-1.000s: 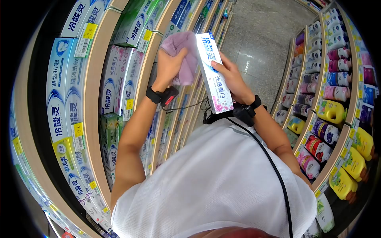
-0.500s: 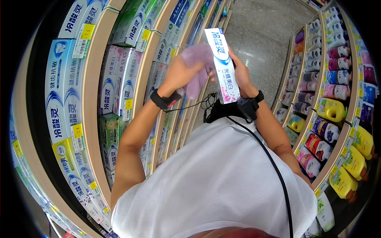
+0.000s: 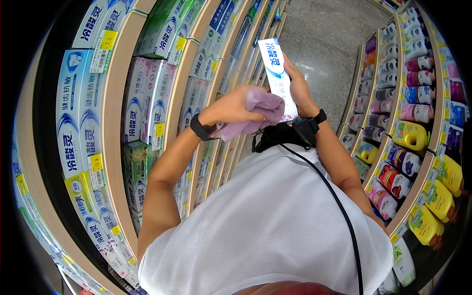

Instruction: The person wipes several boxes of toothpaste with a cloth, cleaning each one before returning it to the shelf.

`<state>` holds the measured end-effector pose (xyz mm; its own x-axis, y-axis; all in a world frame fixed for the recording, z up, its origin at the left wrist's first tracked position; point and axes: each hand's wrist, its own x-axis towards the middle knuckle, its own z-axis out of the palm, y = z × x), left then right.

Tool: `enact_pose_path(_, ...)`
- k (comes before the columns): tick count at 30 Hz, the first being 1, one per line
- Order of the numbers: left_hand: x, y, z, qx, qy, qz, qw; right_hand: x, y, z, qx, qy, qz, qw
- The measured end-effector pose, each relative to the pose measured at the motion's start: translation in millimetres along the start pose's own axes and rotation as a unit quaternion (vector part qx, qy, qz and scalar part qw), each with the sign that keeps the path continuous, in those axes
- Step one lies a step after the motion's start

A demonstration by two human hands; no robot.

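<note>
In my right hand (image 3: 302, 94) is a long white toothpaste box (image 3: 277, 73) with blue lettering and pink flowers near its lower end. The box stands tilted, its top leaning to the left, and my fingers close around its right side. My left hand (image 3: 230, 107) grips a bunched purple-pink cloth (image 3: 264, 105). The cloth lies against or just in front of the lower part of the box and covers some of its print; exact contact is hard to tell.
Shelves of toothpaste boxes (image 3: 73, 113) with yellow price tags rise close on my left. On my right, other shelves hold bottles, including yellow jugs (image 3: 410, 136). Grey floor (image 3: 324, 29) runs between them. A black cable (image 3: 339, 201) crosses my white shirt.
My left hand has moved the cloth down, from beside the upper box to over its lower part. The box has dipped slightly and turned a little in my right hand.
</note>
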<state>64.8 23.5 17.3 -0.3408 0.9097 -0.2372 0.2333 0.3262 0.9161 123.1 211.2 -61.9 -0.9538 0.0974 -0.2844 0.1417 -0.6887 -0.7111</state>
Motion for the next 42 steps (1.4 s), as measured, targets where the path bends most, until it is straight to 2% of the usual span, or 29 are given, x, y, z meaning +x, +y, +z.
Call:
enact_pose_path(3,0,6,1,0.020,-0.036,0.010,0.999,9,12,-8,-0.030,0.001,-0.047,0.998)
enact_pose_path(6,0,1,3,0.025,-0.033,0.026,0.999,14,17,-11,-0.082,0.037,-0.071,0.993)
enact_pose_path(8,0,1,3,0.024,-0.034,0.025,0.999,13,18,-8,-0.144,0.059,-0.122,0.980)
enact_pose_path(13,-1,9,1,0.037,-0.049,0.003,0.998,8,13,-3,-0.222,0.081,-0.129,0.963)
enact_pose_path(19,2,6,5,0.077,0.007,0.007,0.997,9,18,6,-0.241,0.084,-0.151,0.955)
enact_pose_path(21,3,-2,6,0.107,0.013,0.053,0.993,8,19,8,-0.246,0.085,-0.161,0.952)
enact_pose_path(23,3,-2,6,0.108,0.015,0.047,0.993,4,16,11,-0.195,0.035,-0.105,0.974)
enact_pose_path(24,3,-2,6,0.110,0.018,0.042,0.993,4,16,10,-0.195,0.035,-0.105,0.975)
enact_pose_path(26,2,-7,5,0.122,0.029,0.043,0.991,4,15,9,-0.137,0.015,-0.037,0.990)
enact_pose_path(29,3,-10,1,0.155,0.062,0.045,0.985,2,14,11,-0.093,-0.001,-0.007,0.996)
enact_pose_path(32,3,-9,-5,0.175,0.097,0.036,0.979,-3,11,15,-0.116,-0.020,0.027,0.993)
enact_pose_path(34,3,-10,-10,0.176,0.110,0.026,0.978,-3,13,13,-0.111,-0.026,0.028,0.993)
enact_pose_path(36,4,-12,-15,0.180,0.167,0.059,0.968,-3,14,13,-0.106,-0.033,0.029,0.993)
enact_pose_path(37,4,-11,-16,0.180,0.167,0.059,0.967,-4,14,13,-0.099,-0.038,0.032,0.994)
enact_pose_path(40,4,-16,-25,0.220,0.259,0.008,0.940,-6,13,17,-0.111,-0.038,0.024,0.993)
enact_pose_path(42,4,-15,-28,0.183,0.289,0.012,0.940,-10,11,21,-0.130,-0.032,0.012,0.991)
